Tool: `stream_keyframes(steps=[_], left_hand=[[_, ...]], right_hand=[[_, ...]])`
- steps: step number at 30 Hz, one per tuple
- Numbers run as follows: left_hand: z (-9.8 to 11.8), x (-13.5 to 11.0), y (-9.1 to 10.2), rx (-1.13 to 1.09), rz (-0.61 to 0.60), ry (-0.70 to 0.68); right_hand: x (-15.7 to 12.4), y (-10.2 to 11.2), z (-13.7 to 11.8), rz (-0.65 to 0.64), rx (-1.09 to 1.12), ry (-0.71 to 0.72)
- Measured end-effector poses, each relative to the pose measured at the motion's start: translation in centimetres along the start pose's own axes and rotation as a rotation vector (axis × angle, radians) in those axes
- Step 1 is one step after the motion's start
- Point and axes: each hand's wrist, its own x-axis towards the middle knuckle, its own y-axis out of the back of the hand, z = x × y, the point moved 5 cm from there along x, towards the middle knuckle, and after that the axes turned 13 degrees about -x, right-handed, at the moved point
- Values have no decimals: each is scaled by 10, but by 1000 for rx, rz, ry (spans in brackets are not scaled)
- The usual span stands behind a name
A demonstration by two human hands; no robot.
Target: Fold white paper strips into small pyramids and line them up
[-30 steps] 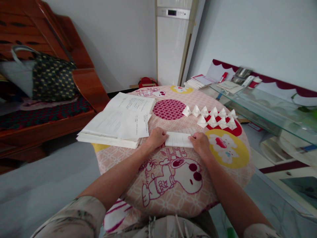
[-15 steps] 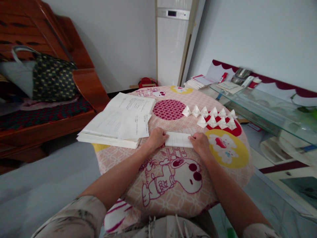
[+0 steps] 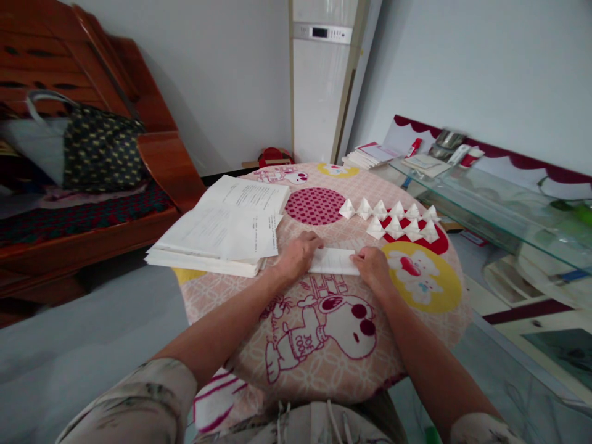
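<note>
A folded strip of white paper (image 3: pixel 333 261) lies on the patterned tablecloth (image 3: pixel 342 370) in front of me. My left hand (image 3: pixel 300 251) rests over its left end, with the fingers bent along the top edge. At the right end, my right hand (image 3: pixel 371 265) pinches the paper between thumb and fingers. Two rows of small folded white paper shapes (image 3: pixel 396 227) with pointed tops stand beyond my right hand. To the left of my left hand lies a thick stack of printed sheets (image 3: pixel 185 231), with a loose printed sheet (image 3: pixel 253 237) on top.
A glass-topped cabinet (image 3: pixel 485 191) stands along the right side, bearing cups and papers. More papers (image 3: pixel 370 154) are piled at the table's far right edge. On the left is a wooden bench (image 3: pixel 161 160) with a dark patterned bag (image 3: pixel 99 148).
My left hand has shifted slightly up and right, over the paper's left end, and its fingers reach further across. My right hand stays at the right end.
</note>
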Motion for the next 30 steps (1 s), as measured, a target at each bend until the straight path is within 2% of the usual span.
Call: stream_keyframes(steps=[2, 4, 8, 13, 18, 30], left_hand=[[-2, 2, -6, -105, -41, -151], [-6, 4, -13, -178, -142, -229], [-14, 8, -13, -219, -201, -212], [0, 5, -5, -252, -294, -166], [14, -3, -6, -203, -344, -183], [15, -23, -14, -148, -446, -270]], right_hand=[[1, -1, 1, -12, 6, 1], [1, -1, 1, -26, 14, 1], [2, 1, 0, -43, 17, 1], [1, 2, -1, -56, 11, -13], [0, 1, 0, -26, 12, -15], [-1, 7, 0, -20, 53, -22]])
